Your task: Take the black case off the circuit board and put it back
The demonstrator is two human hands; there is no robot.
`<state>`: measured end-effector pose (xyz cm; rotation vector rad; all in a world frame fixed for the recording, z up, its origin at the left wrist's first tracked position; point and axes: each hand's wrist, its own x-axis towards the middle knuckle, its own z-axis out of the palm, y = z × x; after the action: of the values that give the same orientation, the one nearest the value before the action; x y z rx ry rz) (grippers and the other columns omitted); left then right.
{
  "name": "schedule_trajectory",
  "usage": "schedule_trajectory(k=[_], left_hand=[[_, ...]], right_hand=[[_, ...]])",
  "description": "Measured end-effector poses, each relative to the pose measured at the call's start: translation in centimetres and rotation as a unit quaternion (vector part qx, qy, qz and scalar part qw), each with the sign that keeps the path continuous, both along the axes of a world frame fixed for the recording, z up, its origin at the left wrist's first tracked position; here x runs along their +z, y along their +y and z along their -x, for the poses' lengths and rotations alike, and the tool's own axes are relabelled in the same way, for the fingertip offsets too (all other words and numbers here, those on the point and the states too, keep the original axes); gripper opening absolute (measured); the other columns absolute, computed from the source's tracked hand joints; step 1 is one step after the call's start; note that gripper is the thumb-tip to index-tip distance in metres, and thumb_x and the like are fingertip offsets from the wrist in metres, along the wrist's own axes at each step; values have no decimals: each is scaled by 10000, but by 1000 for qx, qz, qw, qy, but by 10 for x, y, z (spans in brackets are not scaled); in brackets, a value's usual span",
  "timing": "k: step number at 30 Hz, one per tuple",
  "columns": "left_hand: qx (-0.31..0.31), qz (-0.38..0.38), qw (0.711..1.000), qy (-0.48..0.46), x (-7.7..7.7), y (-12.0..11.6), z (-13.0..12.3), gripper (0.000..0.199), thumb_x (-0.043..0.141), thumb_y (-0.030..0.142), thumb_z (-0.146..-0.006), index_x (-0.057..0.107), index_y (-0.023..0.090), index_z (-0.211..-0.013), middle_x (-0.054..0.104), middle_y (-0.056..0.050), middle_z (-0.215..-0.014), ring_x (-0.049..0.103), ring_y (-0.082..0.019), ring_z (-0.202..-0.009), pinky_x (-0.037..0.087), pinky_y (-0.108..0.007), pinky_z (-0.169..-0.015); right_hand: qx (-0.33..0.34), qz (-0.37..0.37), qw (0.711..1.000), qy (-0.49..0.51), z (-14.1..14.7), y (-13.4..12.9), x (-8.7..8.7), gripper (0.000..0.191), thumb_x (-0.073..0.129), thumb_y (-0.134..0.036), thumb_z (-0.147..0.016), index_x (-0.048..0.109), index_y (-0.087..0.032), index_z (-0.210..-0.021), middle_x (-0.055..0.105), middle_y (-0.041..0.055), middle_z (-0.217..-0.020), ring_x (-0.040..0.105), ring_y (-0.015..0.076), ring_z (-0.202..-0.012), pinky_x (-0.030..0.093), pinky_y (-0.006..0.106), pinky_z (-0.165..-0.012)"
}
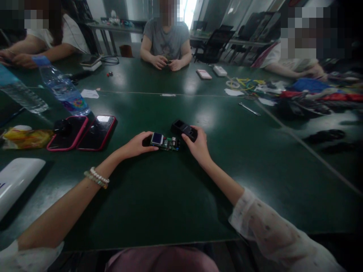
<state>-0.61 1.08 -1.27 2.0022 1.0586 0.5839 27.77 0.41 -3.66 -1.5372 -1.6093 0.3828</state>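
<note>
Between thumb and fingers, my left hand [138, 144] grips the left end of a green circuit board [169, 143]. A small dark screen in a pale frame sits on the board's left part, and connectors stand at its right end. My right hand [199, 145] is closed around a black plastic case [181, 127], with the thumb on its upper face. That case has a rectangular window at its far left end and cut-outs near the thumb. It lies just behind and right of the board, tilted across the green table [170, 204]. The fingertips under both things are hidden.
To the left lie two phones with pink edges [98, 132], a water bottle [66, 90], a yellow packet [27, 138] and a white device [19, 181]. A metal tool [249, 109] and tangled cables [246, 85] lie right. Several people sit around the table.
</note>
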Motion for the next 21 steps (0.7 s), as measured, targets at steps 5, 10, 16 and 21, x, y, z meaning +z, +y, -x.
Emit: schedule_trajectory(k=[5, 10, 16, 21], left_hand=[[-10, -7, 1000, -1, 3, 0, -1, 562, 758, 418, -777, 561, 224, -1266, 601, -87, -1249, 569, -274, -1153, 446, -477, -1003], [-16, -12, 1000, 1, 3, -1, -1, 523, 728, 389, -809, 557, 234, -1278, 599, -86, -1269, 562, -274, -1167, 439, -479, -1003], [-11, -16, 1000, 7, 0, 0, 1, 555, 725, 416, -808, 553, 213, -1295, 596, -95, -1263, 569, -271, -1136, 446, -463, -981], [-13, -25, 1000, 11, 0, 0, 0, 545, 721, 399, -813, 553, 206, -1295, 598, -97, -1247, 568, -265, -1120, 452, -448, -964]], right_hand=[[33, -2, 999, 1, 0, 2, 1, 484, 658, -423, -805, 514, -239, -1229, 587, 135, -1251, 526, 346, -1171, 411, 591, -973], [70, -11, 997, -43, 2, 0, 0, 503, 670, -342, -781, 512, -232, -1245, 586, 138, -1232, 524, 356, -1139, 443, 602, -938], [57, -55, 997, 24, 6, -4, 9, 468, 687, -412, -807, 525, -238, -1210, 612, 104, -1194, 572, 298, -1103, 472, 528, -959], [73, -100, 987, 100, 16, -20, 26, 477, 647, -517, -850, 506, -272, -1234, 619, 64, -1166, 599, 245, -1062, 499, 447, -936]])
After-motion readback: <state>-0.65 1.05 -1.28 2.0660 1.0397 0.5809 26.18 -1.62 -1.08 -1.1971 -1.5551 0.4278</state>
